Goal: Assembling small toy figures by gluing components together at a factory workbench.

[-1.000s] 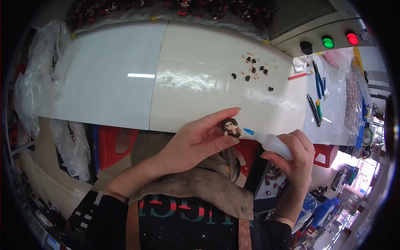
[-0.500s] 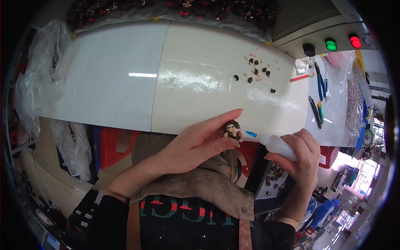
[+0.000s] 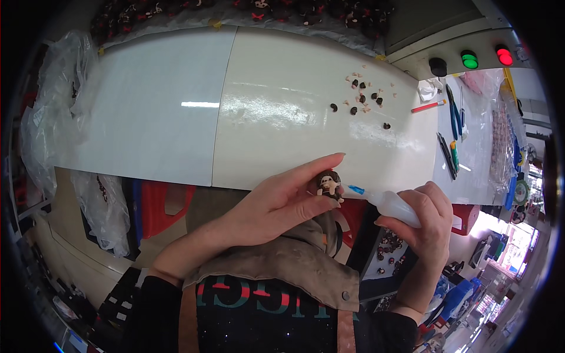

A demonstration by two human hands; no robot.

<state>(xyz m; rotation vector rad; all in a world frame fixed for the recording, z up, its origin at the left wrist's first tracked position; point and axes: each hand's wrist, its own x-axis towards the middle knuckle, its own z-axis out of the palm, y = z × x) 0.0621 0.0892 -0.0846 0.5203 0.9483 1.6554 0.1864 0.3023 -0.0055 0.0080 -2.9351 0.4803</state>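
Observation:
Between the thumb and fingers of my left hand (image 3: 282,203) is a small figurine (image 3: 329,183) with dark brown hair and a pale face and body. My right hand (image 3: 425,217) is wrapped round a white squeeze bottle (image 3: 395,208), held tilted with its blue nozzle tip (image 3: 356,189) toward the figurine. A small gap separates the tip from the figurine. Both hands are over the near edge of the white table (image 3: 276,147). Beyond them, several small dark brown pieces (image 3: 362,99) and tiny pale pieces (image 3: 365,109) lie scattered on the tabletop.
Pliers (image 3: 454,112), a red pencil-like stick (image 3: 428,106), a black pen-like tool (image 3: 446,154) and a green-yellow tool (image 3: 454,154) lie at the right. Many dark figurines (image 3: 265,10) line the far edge. Clear plastic bags (image 3: 62,106) hang at the left; a tray of small parts (image 3: 385,256) sits below right.
The figurine has turned slightly in my left hand, so its face and body show more. The bottle stays almost where it was, and the head view has shifted a little.

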